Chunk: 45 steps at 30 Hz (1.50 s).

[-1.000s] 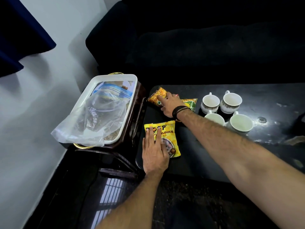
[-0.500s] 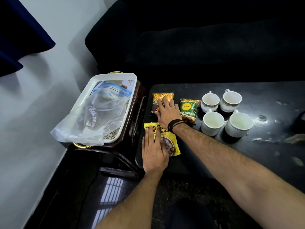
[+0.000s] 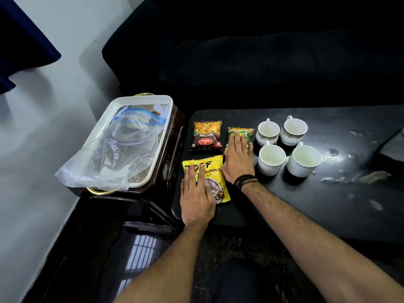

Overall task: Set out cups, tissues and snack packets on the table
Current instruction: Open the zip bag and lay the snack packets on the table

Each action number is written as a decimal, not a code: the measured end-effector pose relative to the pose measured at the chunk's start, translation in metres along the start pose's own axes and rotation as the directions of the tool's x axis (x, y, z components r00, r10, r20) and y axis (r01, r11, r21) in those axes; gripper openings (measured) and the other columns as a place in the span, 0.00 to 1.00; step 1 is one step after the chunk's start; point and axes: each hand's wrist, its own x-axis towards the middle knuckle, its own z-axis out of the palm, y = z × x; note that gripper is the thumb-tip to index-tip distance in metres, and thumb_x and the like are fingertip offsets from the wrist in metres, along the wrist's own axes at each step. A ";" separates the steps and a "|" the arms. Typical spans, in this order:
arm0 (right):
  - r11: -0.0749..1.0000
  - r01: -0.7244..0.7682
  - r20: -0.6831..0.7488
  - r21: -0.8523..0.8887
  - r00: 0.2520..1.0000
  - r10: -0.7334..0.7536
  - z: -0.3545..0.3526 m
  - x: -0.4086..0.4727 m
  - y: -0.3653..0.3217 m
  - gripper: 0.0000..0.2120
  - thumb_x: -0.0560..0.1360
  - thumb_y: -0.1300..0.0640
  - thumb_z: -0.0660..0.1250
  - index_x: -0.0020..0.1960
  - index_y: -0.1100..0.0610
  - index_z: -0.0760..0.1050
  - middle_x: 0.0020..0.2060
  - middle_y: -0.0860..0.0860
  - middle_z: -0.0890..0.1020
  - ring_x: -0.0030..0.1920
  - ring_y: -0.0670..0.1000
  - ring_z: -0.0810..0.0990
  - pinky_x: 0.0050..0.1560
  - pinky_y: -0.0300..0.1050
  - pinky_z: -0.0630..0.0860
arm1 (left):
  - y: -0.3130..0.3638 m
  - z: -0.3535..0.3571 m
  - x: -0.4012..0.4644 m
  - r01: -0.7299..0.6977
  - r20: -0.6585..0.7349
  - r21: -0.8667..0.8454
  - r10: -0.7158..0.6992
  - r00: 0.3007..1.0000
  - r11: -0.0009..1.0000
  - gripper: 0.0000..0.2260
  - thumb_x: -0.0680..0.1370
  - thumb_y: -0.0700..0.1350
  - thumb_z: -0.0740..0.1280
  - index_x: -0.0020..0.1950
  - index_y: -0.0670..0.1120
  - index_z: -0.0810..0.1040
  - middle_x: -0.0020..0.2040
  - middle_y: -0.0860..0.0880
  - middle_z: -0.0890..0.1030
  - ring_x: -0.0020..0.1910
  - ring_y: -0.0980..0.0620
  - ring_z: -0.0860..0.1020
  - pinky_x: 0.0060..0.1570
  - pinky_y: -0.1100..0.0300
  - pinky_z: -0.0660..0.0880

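Three snack packets lie at the left end of the black table (image 3: 306,206). My left hand (image 3: 196,197) rests flat, fingers extended, on the yellow packet (image 3: 216,171) nearest me. My right hand (image 3: 238,158) lies flat on the green packet (image 3: 244,133), covering most of it. The orange-and-brown mixture packet (image 3: 206,135) lies uncovered behind the yellow one. Several white cups stand in a block to the right of the packets: two at the back (image 3: 267,131) (image 3: 293,130) and two in front (image 3: 271,159) (image 3: 303,158). No tissues show.
Left of the table, a white tray (image 3: 161,136) holding clear plastic bags (image 3: 113,158) sits on a dark brown stand. A dark sofa (image 3: 262,62) runs behind the table. A grey object (image 3: 393,147) lies at the table's right edge. Glossy dark floor lies below.
My right hand moved from the mixture packet rightward onto the green packet, leaving the mixture packet uncovered and squared up. My left hand stayed on the yellow packet.
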 end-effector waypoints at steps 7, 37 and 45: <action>0.997 0.074 0.037 0.029 0.997 -0.075 -0.008 0.034 0.008 0.33 0.75 0.62 0.58 0.78 0.60 0.52 0.79 0.57 0.51 0.79 0.56 0.47 0.78 0.60 0.43 | 0.000 -0.002 0.000 -0.030 0.025 0.009 0.030 0.999 1.000 0.25 0.84 0.51 0.49 0.81 0.54 0.50 0.82 0.50 0.45 0.80 0.53 0.43 0.79 0.52 0.49; 0.949 0.252 0.033 0.190 0.964 -0.263 0.014 -0.077 0.027 0.28 0.83 0.47 0.45 0.80 0.49 0.41 0.79 0.46 0.40 0.79 0.47 0.38 0.78 0.54 0.46 | -0.005 0.004 0.004 -0.056 0.090 -0.005 0.056 0.994 0.998 0.25 0.85 0.53 0.43 0.81 0.46 0.46 0.82 0.49 0.50 0.80 0.54 0.47 0.79 0.55 0.46; 0.937 0.250 -0.034 0.242 0.968 -0.250 0.010 -0.082 0.029 0.28 0.83 0.45 0.48 0.80 0.49 0.45 0.80 0.47 0.45 0.79 0.46 0.41 0.78 0.54 0.47 | -0.007 -0.008 -0.007 -0.014 0.130 -0.204 0.041 0.991 0.979 0.29 0.83 0.58 0.46 0.81 0.46 0.52 0.81 0.47 0.56 0.80 0.53 0.52 0.78 0.58 0.49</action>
